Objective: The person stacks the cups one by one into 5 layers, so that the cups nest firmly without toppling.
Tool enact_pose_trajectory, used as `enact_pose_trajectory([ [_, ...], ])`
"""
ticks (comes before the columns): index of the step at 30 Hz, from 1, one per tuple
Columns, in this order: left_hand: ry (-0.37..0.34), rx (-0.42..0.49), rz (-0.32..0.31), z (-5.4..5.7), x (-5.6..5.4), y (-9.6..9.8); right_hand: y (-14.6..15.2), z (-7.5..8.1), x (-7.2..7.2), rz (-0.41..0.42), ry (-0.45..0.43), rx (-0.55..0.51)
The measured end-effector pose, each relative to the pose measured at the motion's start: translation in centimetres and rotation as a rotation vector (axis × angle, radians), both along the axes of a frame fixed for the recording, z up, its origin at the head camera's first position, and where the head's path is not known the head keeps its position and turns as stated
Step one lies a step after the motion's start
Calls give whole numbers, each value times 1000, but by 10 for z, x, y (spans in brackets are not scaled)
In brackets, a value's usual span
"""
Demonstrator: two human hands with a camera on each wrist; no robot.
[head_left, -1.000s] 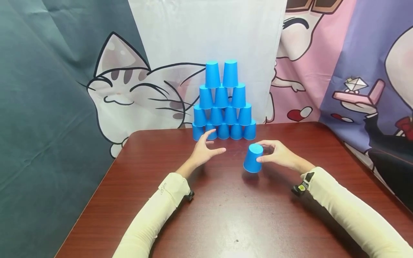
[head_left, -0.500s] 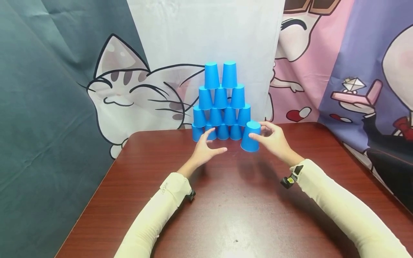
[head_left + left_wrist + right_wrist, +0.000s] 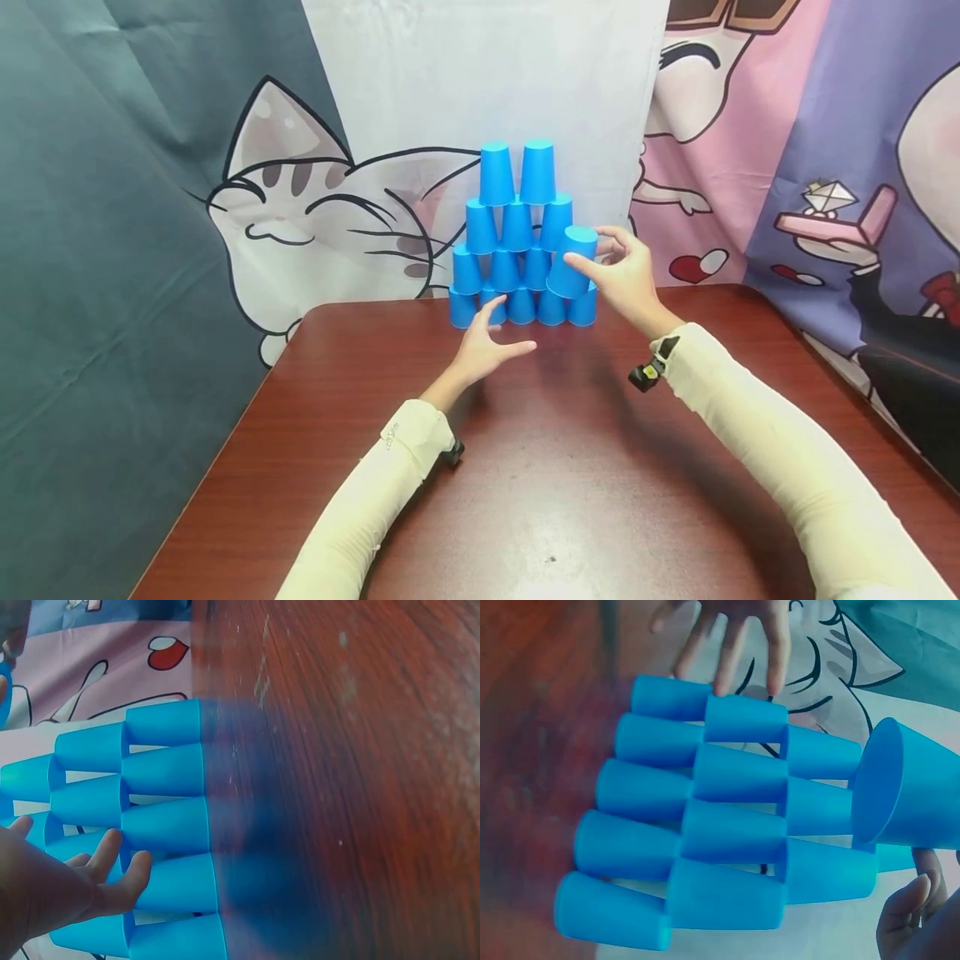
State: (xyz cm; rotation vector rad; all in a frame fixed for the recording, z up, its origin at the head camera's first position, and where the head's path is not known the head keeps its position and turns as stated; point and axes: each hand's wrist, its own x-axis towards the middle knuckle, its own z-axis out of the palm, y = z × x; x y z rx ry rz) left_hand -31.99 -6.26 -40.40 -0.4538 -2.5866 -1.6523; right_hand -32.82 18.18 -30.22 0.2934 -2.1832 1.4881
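Observation:
A pyramid of upside-down blue cups (image 3: 517,225) stands at the table's far edge, with two cups in its top row. My right hand (image 3: 630,279) pinches another blue cup (image 3: 573,262) by its side, mouth down and slightly tilted. It hangs in the air in front of the pyramid's right side, hiding part of the lower rows. In the right wrist view, the held cup (image 3: 930,787) shows its open mouth. My left hand (image 3: 482,348) is empty, thumb and fingers spread, low before the pyramid's left part. The left wrist view has its fingertips (image 3: 137,874) overlapping the lower cups.
The brown wooden table (image 3: 495,500) runs from me to a backdrop cloth (image 3: 405,75) printed with cartoon figures, close behind the pyramid. Both wrists wear dark straps with small devices, the right one (image 3: 647,375) hanging under the sleeve.
My right hand has lifted the cup from low over the table, up and slightly left, until it overlaps the pyramid's right side. The left hand has barely moved.

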Motion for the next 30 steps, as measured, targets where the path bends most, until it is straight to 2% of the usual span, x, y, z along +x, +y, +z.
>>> enact_pose_trajectory([
  [3,-3,-16,-5,1,0,-3,-10,15,-9,-9,-11,25],
  [8,11,-29,27,2,0,-9,-26,42,-24,12,-32,49],
  [15,5,-77,-19,4,-4,-5,-34,79,-38,17,-5,18],
  [23,-6,-91,-15,7,-2,-7,-49,119,-53,28,-43,-14],
  [30,-22,-86,-30,1,0,-3,-56,143,-68,48,-71,-61],
])
